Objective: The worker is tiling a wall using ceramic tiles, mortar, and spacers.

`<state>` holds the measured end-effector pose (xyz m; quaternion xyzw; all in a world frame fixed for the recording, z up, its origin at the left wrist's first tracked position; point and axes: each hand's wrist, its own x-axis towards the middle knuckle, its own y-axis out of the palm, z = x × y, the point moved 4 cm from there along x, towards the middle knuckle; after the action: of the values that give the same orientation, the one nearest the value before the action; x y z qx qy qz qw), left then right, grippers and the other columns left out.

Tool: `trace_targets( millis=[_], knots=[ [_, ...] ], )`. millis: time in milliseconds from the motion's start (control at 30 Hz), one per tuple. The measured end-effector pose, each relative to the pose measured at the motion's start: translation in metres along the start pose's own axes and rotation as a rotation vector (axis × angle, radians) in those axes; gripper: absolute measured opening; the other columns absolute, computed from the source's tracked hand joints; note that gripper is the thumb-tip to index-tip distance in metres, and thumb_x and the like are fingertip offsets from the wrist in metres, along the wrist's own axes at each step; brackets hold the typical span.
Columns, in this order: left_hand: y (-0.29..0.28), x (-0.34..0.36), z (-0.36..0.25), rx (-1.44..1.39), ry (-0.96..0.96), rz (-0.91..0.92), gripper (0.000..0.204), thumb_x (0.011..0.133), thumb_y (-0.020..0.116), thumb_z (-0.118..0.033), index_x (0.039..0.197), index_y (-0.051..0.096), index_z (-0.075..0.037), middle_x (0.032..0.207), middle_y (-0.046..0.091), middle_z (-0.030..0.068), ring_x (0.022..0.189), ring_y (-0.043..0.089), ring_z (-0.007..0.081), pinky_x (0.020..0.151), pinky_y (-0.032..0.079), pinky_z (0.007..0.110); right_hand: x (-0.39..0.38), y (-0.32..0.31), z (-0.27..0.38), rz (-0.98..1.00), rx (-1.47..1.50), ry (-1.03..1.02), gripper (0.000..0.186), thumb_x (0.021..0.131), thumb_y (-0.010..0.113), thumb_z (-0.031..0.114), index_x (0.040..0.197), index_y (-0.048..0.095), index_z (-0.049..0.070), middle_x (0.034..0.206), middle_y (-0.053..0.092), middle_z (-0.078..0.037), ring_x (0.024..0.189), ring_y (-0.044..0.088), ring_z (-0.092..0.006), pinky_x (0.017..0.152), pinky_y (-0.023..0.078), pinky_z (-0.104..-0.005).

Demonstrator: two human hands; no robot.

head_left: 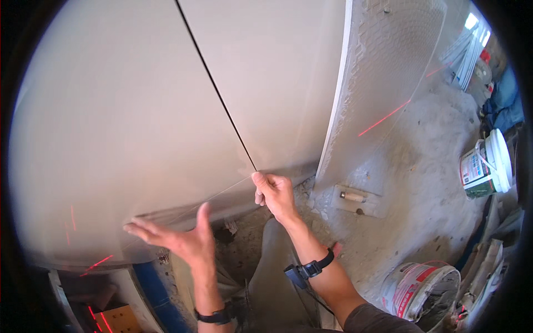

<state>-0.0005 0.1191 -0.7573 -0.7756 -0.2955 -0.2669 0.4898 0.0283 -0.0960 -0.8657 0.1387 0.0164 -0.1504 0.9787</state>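
Two large beige panels, a left one (127,111) and a right one (277,72), stand side by side with a narrow dark gap (214,86) slanting between them. At the lower end of that gap my right hand (276,194) is closed in a pinch on a thin pale string (225,190). The string runs from its fingertips down to the left, passing behind my left hand. My left hand (183,238) is open in front of the left panel's lower part, thumb up and fingers stretched to the left. Whether it touches the panel I cannot tell.
To the right leans a panel with a textured back (377,66). A flat trowel (358,201) lies on the dusty floor (411,222). A white bucket (486,164) and a bucket of grey paste (422,294) stand farther right. An open box (105,299) is at lower left.
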Motion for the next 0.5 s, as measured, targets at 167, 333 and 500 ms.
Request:
trace_targets(
  millis=[167, 333, 500],
  knots=[
    [0.055, -0.022, -0.075, -0.045, 0.072, -0.087, 0.15, 0.064, 0.085, -0.07, 0.159, -0.006, 0.003, 0.16, -0.013, 0.035, 0.148, -0.012, 0.0581, 0.114, 0.012, 0.075, -0.006, -0.022, -0.009, -0.12, 0.082, 0.078, 0.049, 0.1, 0.065, 0.043, 0.067, 0.058, 0.008, 0.059, 0.056, -0.001, 0.052, 0.051, -0.0083, 0.049, 0.039, -0.0264],
    [0.076, -0.025, -0.081, -0.062, 0.035, -0.157, 0.152, 0.063, 0.085, -0.07, 0.159, -0.009, 0.0, 0.16, -0.017, 0.0319, 0.147, -0.017, 0.0564, 0.115, 0.006, 0.075, -0.018, -0.044, 0.004, -0.145, -0.041, 0.046, 0.051, 0.1, 0.065, 0.044, 0.066, 0.058, 0.007, 0.059, 0.057, -0.001, 0.052, 0.051, -0.0081, 0.049, 0.04, -0.0254],
    [0.078, -0.03, -0.078, -0.09, 0.016, -0.155, 0.144, 0.067, 0.083, -0.069, 0.16, -0.003, 0.001, 0.16, -0.013, 0.0333, 0.148, -0.012, 0.0568, 0.115, 0.007, 0.075, -0.01, -0.046, 0.035, -0.106, -0.16, -0.063, 0.047, 0.102, 0.063, 0.039, 0.068, 0.059, 0.007, 0.059, 0.058, -0.002, 0.052, 0.052, -0.0087, 0.05, 0.04, -0.0251]
  ],
)
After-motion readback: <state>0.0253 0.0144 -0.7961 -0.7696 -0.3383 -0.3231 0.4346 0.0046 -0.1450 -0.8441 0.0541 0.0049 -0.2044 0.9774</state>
